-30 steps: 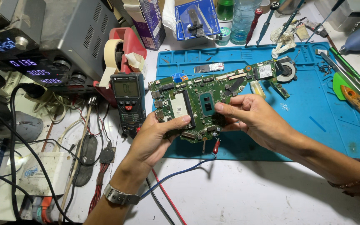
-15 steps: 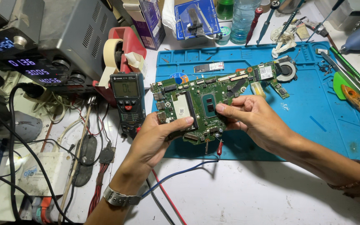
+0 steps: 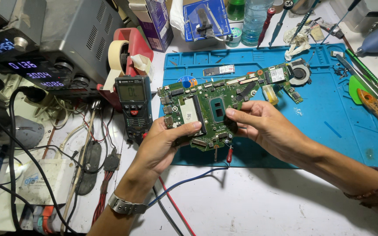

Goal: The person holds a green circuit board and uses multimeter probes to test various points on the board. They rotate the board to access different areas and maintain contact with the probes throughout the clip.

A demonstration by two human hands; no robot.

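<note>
A: Logging change against the earlier frames: the board [image 3: 217,109] is sitting slightly lower toward the near edge of the mat [image 3: 337,131], and the right hand [image 3: 267,126] is sliding its fingertips a little leftward, now just under the bare chip [image 3: 219,109]. Small shift only.

B: Meaning for the work?

A: My reading: inspection is continuing, not a set-down. The board is being held above the mat, tilted toward the camera.

B: Hand states?

A: The left hand [image 3: 165,144] is clamping the board's lower-left edge, thumb on top beside the silver square [image 3: 189,110], fingers underneath. The right hand is pinching the lower-middle edge, fingers together on the board.

B: Board's look?

A: Green, irregular outline, component side up; connectors are lining the left and top edges, and a narrow arm is reaching right toward the fan [image 3: 300,73]. The red probe [image 3: 229,154] is lying on the mat just under the board's near edge, its lead trailing off toward the meter [image 3: 132,102], which is lying just off the mat to the left.
</note>
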